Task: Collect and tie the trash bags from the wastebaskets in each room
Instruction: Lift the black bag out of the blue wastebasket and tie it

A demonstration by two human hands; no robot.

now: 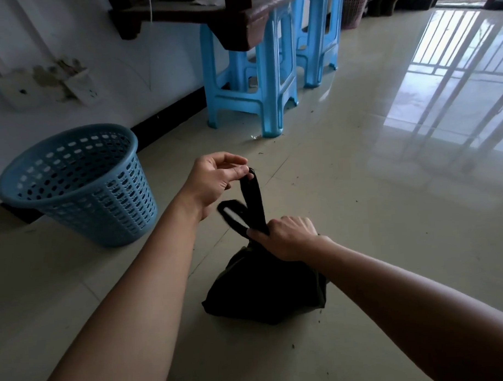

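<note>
Black plastic trash bag [265, 289] sits on the pale tiled floor [359, 215] directly in front of me, out of its basket, and its mouth is gathered but not yet knotted. I have the right hand [286, 237] on the neck of the bag, with its fingers [257, 234] curled tight around the bunched plastic. I judge this grip is there to hold the opening closed and to pin the bag down while the knot is made.

The left hand [213, 180] is raised above it. Its thumb and forefinger are pressed together on the tip of the upright handle strap [252, 201], pulling it taut, and the other fingers are loosely bent. The second handle strap [231, 216] hangs free as an open loop just beside the first one, so I think the next move is to cross the two straps and pass one through.

The blue perforated plastic wastebasket [81, 182] stands well apart on the left, near the white wall, with no bag in it that I can see. Further back two light blue plastic stools [249, 85] stand under a dark wooden desk [238, 17]. A pink plastic wastebasket [353, 7] stands beyond them; I cannot tell if it has a bag inside.
</note>
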